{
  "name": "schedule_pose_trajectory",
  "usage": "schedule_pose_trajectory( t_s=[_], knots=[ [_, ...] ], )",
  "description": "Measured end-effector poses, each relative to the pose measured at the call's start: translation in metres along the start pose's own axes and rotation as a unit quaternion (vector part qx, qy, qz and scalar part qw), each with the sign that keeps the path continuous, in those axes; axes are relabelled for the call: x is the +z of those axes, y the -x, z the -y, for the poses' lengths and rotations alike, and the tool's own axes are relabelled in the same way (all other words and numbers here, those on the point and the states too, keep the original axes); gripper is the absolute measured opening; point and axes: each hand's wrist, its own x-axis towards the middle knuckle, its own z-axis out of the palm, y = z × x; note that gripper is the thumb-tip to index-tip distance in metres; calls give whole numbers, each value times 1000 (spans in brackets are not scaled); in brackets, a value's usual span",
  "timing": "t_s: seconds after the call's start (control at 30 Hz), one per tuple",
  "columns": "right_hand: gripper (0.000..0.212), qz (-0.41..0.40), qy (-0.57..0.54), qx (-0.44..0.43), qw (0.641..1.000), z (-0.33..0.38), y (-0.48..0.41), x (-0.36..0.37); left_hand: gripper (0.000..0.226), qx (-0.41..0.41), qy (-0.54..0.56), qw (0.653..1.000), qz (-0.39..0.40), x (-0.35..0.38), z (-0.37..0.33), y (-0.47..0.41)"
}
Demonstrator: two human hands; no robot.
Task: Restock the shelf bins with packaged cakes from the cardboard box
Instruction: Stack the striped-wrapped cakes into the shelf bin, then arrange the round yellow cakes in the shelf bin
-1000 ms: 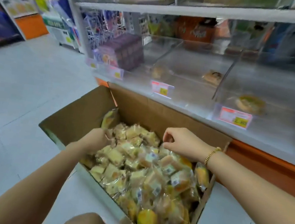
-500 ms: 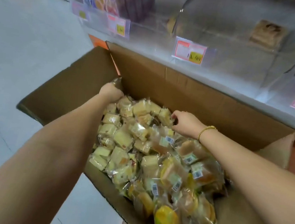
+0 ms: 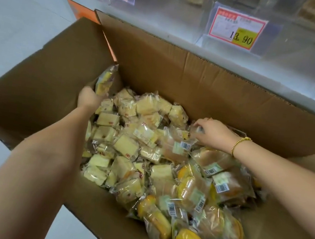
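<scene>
Cardboard box (image 3: 177, 76), one, sits below the shelf bins (image 3: 300, 47), holding dozens of packaged cakes (image 3: 129, 147), too many to count. Left grip (image 3: 89, 99) clasps one wrapped cake (image 3: 105, 80) at the far-left corner; right grip (image 3: 214, 134) pinches one wrapper (image 3: 196, 129) in the pile. Two price tags (image 3: 239, 28) front the bins.

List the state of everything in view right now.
Cardboard box: open, flaps up, holding cakes.
Left hand: gripping a yellow cake packet, upright near the far-left corner.
Right hand: pinching a wrapper in the pile.
Shelf bins: few cakes showing.
</scene>
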Motion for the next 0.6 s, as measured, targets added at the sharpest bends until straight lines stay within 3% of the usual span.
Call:
schedule_pose_trajectory(
  t_s=[0.13, 0.27, 0.47, 0.6],
  knots=[
    [27, -38, -59, -43, 997, -9, 19, -13, 40, 48, 13, 998, -29, 7, -7, -10],
    [19, -116, -162, 6, 980, -27, 42, -47, 30, 105, -54, 992, -43, 8, -3, 4],
    [16, -46, -68, 45, 996, -62, 89, -58, 27, 209, -132, 968, -50, -18, -34, 24],
    [15, -78, -86, 94, 989, -74, 110, -59, 22, 268, -149, 952, -11, -30, -78, 61]
  ],
)
